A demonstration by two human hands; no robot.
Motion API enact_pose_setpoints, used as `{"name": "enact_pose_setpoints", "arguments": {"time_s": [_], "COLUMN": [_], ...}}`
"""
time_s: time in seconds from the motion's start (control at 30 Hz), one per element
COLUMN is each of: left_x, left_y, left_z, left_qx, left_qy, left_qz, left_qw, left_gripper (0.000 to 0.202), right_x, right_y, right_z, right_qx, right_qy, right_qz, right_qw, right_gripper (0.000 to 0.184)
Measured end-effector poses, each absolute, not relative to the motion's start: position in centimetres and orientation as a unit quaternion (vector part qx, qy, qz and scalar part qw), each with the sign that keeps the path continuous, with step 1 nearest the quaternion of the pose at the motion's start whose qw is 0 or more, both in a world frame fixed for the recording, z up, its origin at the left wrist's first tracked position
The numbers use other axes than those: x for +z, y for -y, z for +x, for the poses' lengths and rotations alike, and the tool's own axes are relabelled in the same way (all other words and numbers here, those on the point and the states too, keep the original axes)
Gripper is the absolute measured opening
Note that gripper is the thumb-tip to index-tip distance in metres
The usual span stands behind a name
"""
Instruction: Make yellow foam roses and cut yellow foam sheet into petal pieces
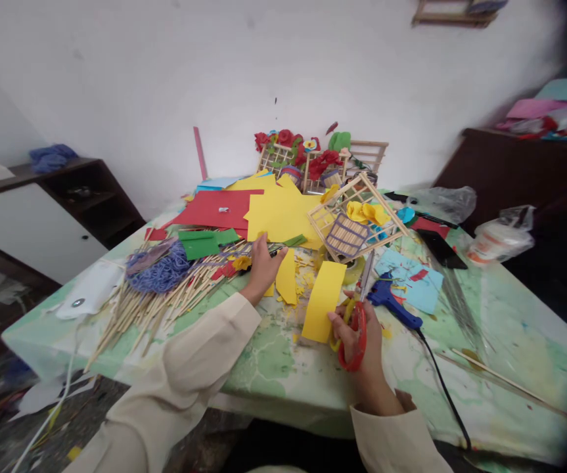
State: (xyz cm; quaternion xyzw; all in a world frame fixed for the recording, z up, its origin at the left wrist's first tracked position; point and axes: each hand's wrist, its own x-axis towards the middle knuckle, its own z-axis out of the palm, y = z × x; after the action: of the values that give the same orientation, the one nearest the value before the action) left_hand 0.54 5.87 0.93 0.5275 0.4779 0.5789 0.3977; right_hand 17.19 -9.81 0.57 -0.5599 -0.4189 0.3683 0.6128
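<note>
My right hand point(364, 338) grips a pair of scissors point(357, 328) with red and yellow handles, blades pointing away from me. Between the thumb and fingers of that same hand is a yellow paper strip point(323, 302), held upright. My left hand point(263, 268) reaches over the table, thumb and fingers apart, at the near edge of a large yellow sheet point(283, 213). Just right of it lies a cut yellow paper piece point(286, 279). A small dark object shows by its fingers, too covered to name. Yellow scraps point(305, 276) are scattered between both hands.
Bamboo sticks point(159, 309), purple yarn point(159, 268) and green paper point(198, 244) lie left. A stick lattice point(357, 217) with yellow flowers stands behind my right hand. Right are a blue glue gun point(394, 299) with its cord, a phone point(441, 248) and a white tub point(495, 240).
</note>
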Motion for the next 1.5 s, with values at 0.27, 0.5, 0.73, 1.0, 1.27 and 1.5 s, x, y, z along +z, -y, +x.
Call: {"name": "enact_pose_setpoints", "arguments": {"time_s": [0.27,0.5,0.73,1.0,1.27,1.5], "left_x": [1.2,2.1,2.1,2.6,2.4,2.6], "left_y": [-0.4,-0.2,-0.3,0.0,0.3,0.5], "left_z": [3.7,3.5,3.2,3.1,3.2,3.1], "left_qx": [0.331,0.422,0.464,0.477,0.461,0.453], "left_qy": [-0.269,-0.264,-0.267,-0.260,-0.244,-0.225], "left_qz": [0.403,0.393,0.417,0.416,0.429,0.413], "left_qw": [0.810,0.773,0.734,0.729,0.738,0.758], "left_gripper": [0.052,0.029,0.025,0.028,0.028,0.026], "right_x": [0.7,0.0,1.2,2.7,2.7,2.6], "right_y": [10.3,9.9,9.8,9.9,9.9,9.8], "right_z": [16.7,16.4,17.9,17.8,17.7,17.7], "right_qx": [0.378,0.396,0.136,0.118,0.167,0.210], "right_qy": [0.460,0.475,0.581,0.647,0.643,0.636], "right_qz": [-0.519,-0.567,-0.678,-0.672,-0.661,-0.643], "right_qw": [0.613,0.545,0.430,0.340,0.348,0.372], "right_gripper": [0.046,0.051,0.050,0.054,0.057,0.061]}}
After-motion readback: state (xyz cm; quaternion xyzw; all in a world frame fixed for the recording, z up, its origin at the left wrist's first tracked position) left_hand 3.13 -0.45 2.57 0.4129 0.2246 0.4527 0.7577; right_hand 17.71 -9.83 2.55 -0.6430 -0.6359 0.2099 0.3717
